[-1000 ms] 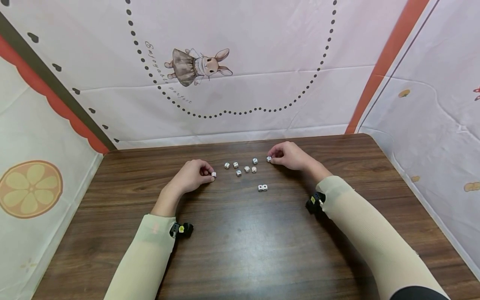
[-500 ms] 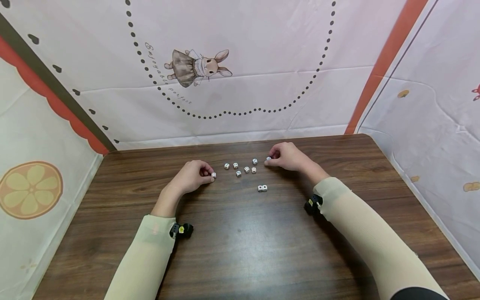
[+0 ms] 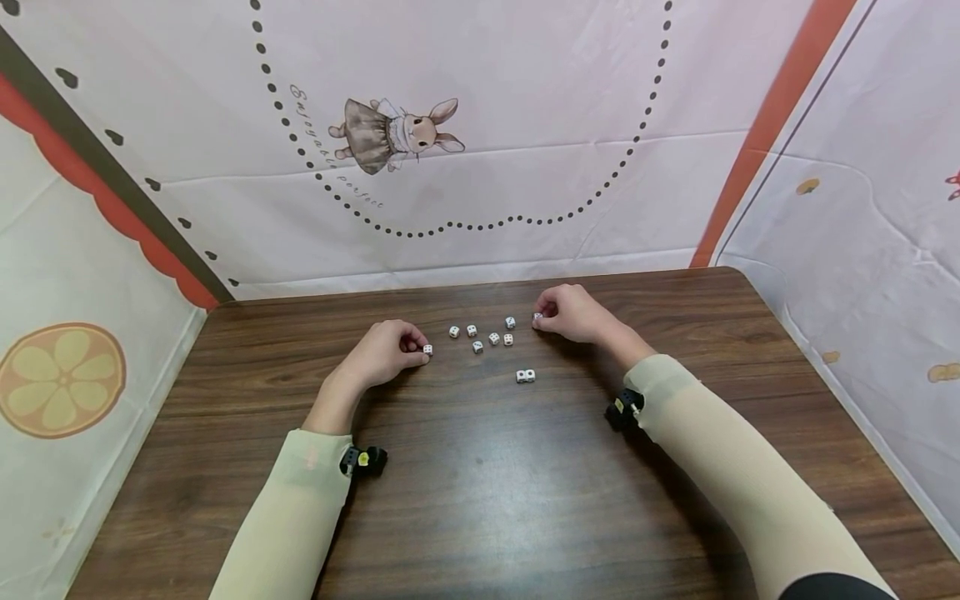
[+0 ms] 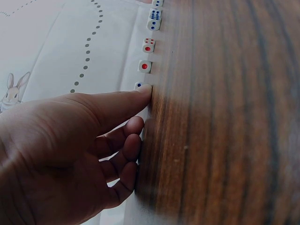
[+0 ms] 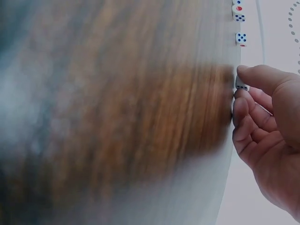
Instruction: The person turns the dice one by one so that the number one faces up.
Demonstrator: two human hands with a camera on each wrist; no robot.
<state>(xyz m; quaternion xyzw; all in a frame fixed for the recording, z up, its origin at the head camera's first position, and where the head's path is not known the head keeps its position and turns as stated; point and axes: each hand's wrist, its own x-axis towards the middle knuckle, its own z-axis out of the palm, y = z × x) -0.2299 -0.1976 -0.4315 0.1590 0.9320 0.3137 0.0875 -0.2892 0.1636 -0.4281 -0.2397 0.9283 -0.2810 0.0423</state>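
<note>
My left hand (image 3: 384, 352) rests low at the left of the dice, thumb and fingers pinching a white die (image 3: 427, 350). In the left wrist view the thumb covers part of this die (image 4: 139, 86), and the other fingers curl against the table. On the right, my right hand (image 3: 576, 313) pinches another white die (image 3: 537, 317) between thumb and fingers. Close up in the right wrist view, that die (image 5: 242, 85) looks tilted and partly hidden by the fingers. Between the hands lie several loose dice (image 3: 493, 338), with red or blue pips.
Two dice (image 3: 525, 376) stand side by side, touching, nearer to me than the loose ones. Everything lies on a dark wooden table (image 3: 465, 500). Printed white cloth (image 3: 510, 183) hangs behind its far edge and along both sides.
My right fingers have shifted slightly about their die, and it appears to have turned a little. The right wrist has edged left. My left hand and the other dice stay put.
</note>
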